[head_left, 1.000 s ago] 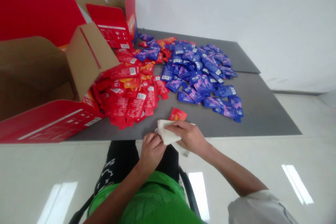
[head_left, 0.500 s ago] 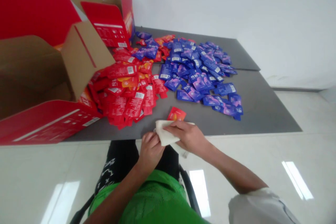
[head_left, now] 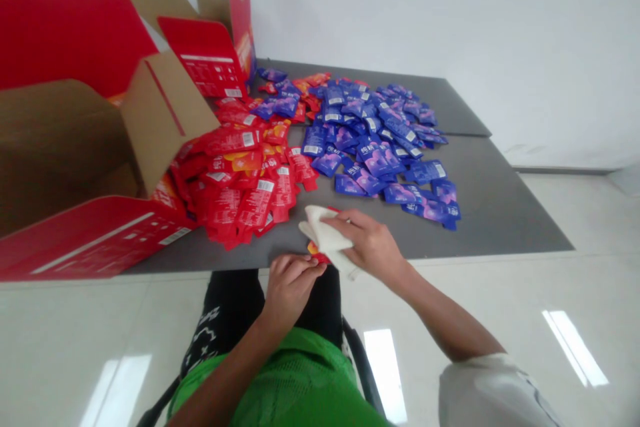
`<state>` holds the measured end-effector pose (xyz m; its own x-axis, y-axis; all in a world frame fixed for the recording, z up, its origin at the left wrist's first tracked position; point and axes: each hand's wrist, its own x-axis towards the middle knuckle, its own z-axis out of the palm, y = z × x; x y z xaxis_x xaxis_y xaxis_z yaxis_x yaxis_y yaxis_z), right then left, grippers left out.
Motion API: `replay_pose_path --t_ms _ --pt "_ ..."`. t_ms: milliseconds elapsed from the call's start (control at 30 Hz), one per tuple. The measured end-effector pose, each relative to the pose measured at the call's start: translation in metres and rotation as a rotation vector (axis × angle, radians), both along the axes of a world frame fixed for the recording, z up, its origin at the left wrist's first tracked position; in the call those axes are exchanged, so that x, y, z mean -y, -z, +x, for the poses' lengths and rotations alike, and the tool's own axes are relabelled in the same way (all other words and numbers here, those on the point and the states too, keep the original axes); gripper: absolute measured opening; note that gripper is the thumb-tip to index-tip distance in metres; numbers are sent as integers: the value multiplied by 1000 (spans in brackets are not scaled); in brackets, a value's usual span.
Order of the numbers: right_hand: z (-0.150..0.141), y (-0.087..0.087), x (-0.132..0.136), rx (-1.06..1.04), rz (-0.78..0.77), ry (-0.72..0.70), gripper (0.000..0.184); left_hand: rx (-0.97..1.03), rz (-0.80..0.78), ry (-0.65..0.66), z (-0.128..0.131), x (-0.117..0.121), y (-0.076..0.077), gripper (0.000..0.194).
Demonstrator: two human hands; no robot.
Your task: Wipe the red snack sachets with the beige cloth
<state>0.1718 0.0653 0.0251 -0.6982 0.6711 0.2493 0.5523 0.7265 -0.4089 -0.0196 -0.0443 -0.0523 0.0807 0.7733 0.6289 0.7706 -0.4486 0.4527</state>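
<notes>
Just above the near edge of a dark grey worktop (head_left: 505,213), the person's two hands work close together. The right hand (head_left: 373,247), coming in from a white sleeve (head_left: 487,393), lies over a folded off-white cloth (head_left: 325,233), its fingers stretched across the top and pressing the soft fold down. Under that cloth sits a small red-and-orange sachet (head_left: 315,251), mostly hidden, with only slivers of it showing along the cloth's lower edge. The left hand (head_left: 290,290) is curled, its fingertips (head_left: 305,263) closed up against the sachet's lower corner, though whether they actually pinch it is hard to tell from this view. Both hands are right beside each other, and the cloth bridges the small gap between them. Farther up the worktop spreads a loose heap of glossy red sachets (head_left: 240,193), spilling out from an open brown cardboard carton (head_left: 60,147) with bright red printed flaps (head_left: 85,240), which lies on its side at the left and touches the heap. Just to the right, a broad scatter of blue-purple sachets (head_left: 375,140) covers much of the surface, its edge mingling with the red ones toward the back. Below the worktop, the person's green mesh top (head_left: 270,387) and black printed shorts (head_left: 230,307) show, above a glossy pale tile floor (head_left: 500,320).
</notes>
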Motion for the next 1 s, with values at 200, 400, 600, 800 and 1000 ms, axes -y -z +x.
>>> replay_pose_path --t_ms 200,400,600,800,1000 --pt "-6 15 7 42 -90 -48 44 -8 -10 14 -1 1 -2 11" --pt "17 11 -52 102 34 172 47 -6 -18 28 -1 -1 -2 11" --pt "48 17 -22 -356 120 282 33 -229 -119 -14 6 -4 -19 23" --pt "66 41 -6 -684 -54 708 37 -320 -126 12 14 -13 -24 41" --pt "69 44 -13 -756 -296 880 63 -209 -135 -5 10 -24 -24 18"
